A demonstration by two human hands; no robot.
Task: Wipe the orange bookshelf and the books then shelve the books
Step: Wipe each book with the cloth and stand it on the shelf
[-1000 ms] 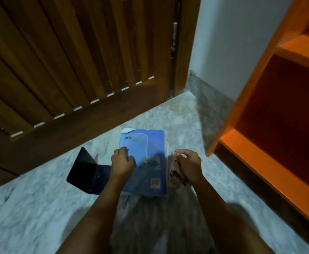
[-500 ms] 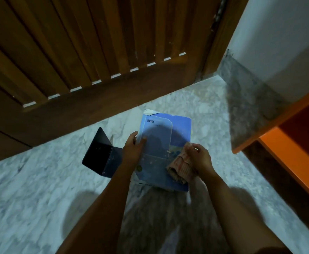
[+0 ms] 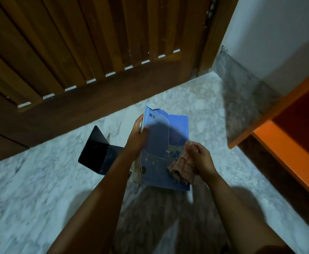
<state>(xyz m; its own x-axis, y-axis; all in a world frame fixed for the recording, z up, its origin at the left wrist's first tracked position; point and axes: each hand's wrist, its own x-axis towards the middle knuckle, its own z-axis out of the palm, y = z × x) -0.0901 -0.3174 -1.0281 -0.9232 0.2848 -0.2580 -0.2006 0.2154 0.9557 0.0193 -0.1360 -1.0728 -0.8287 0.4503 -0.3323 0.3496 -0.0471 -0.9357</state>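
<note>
Fingers of my left hand (image 3: 138, 138) grip the blue book (image 3: 168, 129); my right hand (image 3: 200, 158) clamps the cloth (image 3: 182, 168) on its cover. Wiping seems midway, and shelving on the orange bookshelf (image 3: 278, 153) is not yet done.

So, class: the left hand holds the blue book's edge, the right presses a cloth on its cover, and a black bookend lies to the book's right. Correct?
No: the head view shows the bookend lying left of the book, not right. The left hand does hold the edge, and the right hand does press the cloth on the cover.
</note>
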